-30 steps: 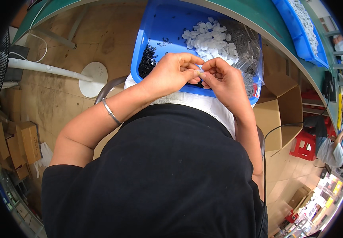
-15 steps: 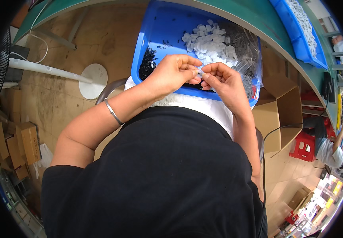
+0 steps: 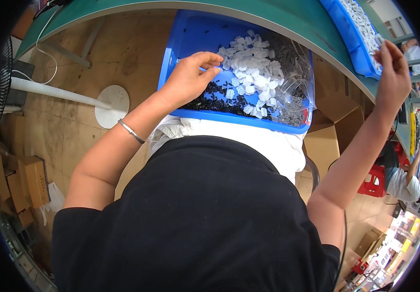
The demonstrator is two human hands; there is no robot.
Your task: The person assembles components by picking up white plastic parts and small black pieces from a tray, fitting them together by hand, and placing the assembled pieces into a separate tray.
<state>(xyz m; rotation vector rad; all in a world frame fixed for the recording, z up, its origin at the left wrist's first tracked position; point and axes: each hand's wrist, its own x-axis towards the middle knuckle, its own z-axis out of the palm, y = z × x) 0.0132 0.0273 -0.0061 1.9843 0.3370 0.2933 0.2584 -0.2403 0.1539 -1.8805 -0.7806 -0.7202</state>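
Note:
My left hand (image 3: 192,78) is over the left half of a blue tray (image 3: 169,58), thumb and fingertips apart, beside a heap of small translucent white plastic pieces (image 3: 253,65). I see nothing held in it. My right hand (image 3: 394,70) is raised at the far right, pinching a small whitish plastic piece (image 3: 379,40) next to a second blue bin (image 3: 360,53) of similar pale pieces. Small black parts (image 3: 210,103) lie along the near side of the tray. A clear plastic bag of dark grey parts (image 3: 292,68) fills its right side.
A green table (image 3: 137,9) curves behind the tray. White cloth (image 3: 278,146) covers my lap under it. At right stands an open cardboard box (image 3: 324,136), with a red stool (image 3: 374,182) and another person (image 3: 404,185) beyond. A white fan stand (image 3: 113,107) is on the left.
The hands have parted. My right hand has swung up and right to the second bin with a small piece; my left has drawn back slightly left and up, its fingers loosened.

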